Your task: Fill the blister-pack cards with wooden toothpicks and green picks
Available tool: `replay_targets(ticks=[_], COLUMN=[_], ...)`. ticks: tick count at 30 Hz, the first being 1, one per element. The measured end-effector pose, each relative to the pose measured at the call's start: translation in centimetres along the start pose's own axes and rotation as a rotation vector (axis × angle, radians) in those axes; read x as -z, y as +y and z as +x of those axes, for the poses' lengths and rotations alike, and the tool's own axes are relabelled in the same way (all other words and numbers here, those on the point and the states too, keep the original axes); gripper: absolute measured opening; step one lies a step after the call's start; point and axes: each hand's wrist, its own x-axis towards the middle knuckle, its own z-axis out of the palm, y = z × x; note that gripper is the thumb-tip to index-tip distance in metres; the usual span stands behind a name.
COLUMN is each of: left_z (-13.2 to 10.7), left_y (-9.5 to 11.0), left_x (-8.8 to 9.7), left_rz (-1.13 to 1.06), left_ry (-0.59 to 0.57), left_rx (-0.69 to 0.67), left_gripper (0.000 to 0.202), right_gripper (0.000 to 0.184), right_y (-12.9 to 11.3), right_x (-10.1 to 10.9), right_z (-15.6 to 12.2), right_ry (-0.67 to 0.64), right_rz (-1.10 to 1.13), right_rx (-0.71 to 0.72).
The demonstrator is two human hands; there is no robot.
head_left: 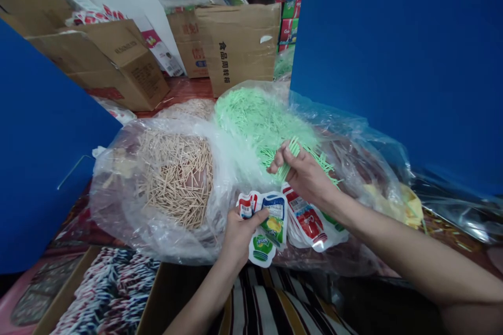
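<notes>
My left hand (238, 235) is closed around several soda-can-shaped packets (271, 220), fanned out with red, blue and green prints showing. Held above the pile, my right hand (301, 167) pinches a small bundle of light green sticks (290, 159). Just behind it spreads a heap of green sticks (255, 115) in a clear plastic bag. Beneath my right forearm lies a stack of similar packets (308, 220), the top one red with "Cola" on it. To the left, tan sticks (176, 178) fill another open clear bag (113, 199).
Blue panels (401, 52) stand at both sides. Cardboard boxes (243, 42) and stacked red and green cartons (288, 5) are at the back. At the lower left, a box (149, 298) holds rows of packets (113, 282). Clear plastic (365, 141) bunches up at the right.
</notes>
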Motion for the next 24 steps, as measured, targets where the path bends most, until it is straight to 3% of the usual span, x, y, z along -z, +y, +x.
replay_targets(ticks=[2,5,12,20,24], left_z=[-0.1,-0.4,-0.6,-0.7,-1.0], left_y=[-0.1,0.1,0.6,1.2,1.2], left_x=[0.0,0.0,0.3,1.7,2.2], left_rz=[-0.018,-0.053,-0.090,0.040,0.057], left_ry=[-0.011,-0.010,-0.040,0.000,-0.007], left_rx=[0.009,0.009,-0.026,-0.090,-0.117], left_gripper=[0.032,0.033,0.035,0.028,0.028], right_gripper=[0.017,0.013,0.008,0.015,0.025], right_y=[0.2,0.5,1.8,1.6,1.2], right_x=[-1.9,-2.8,-2.9,-2.9,-2.9], right_z=[-1.2,-2.1,-2.9,-3.3,-3.6], right_ry=[-0.038,-0.104,-0.196,-0.239,-0.283], right_rz=[0.008,-0.032,-0.115,-0.429,-0.593], right_rx=[-0.015,-0.021,-0.071,-0.119,0.037])
